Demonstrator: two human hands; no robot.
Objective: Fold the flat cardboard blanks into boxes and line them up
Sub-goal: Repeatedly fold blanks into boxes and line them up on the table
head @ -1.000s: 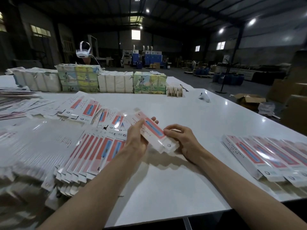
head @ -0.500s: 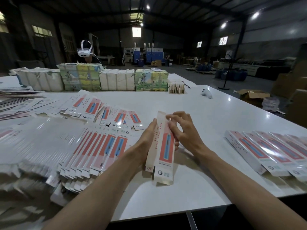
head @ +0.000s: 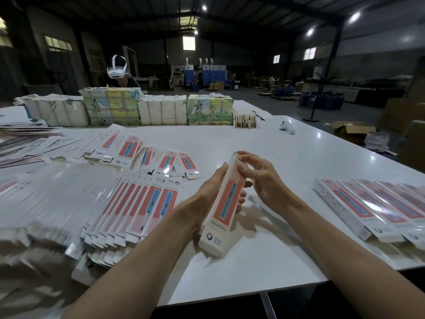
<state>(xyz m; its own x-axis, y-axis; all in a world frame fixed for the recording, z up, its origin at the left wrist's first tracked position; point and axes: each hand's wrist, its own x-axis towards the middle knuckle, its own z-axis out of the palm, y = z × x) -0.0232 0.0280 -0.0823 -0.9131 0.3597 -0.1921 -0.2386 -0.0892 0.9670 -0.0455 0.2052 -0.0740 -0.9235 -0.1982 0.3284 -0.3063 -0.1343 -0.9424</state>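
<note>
A long white box with a red and blue panel [head: 226,203] stands nearly upright above the white table [head: 264,261], its lower end toward me. My left hand [head: 207,199] grips it around the middle from the left. My right hand [head: 262,178] has its curled fingers at the box's far top end. Fanned flat blanks [head: 138,203] lie to the left. A row of folded boxes [head: 368,206] lies side by side at the right.
More loose blanks [head: 147,155] are scattered further back on the left. Bundled stacks of white and printed paper [head: 161,109] line the far edge. A small white device [head: 287,127] lies far right. A person with a white headset [head: 117,70] sits beyond the bundles.
The box has turned from lying slanted across my hands to nearly upright. My right hand has moved from its near end up to its far end.
</note>
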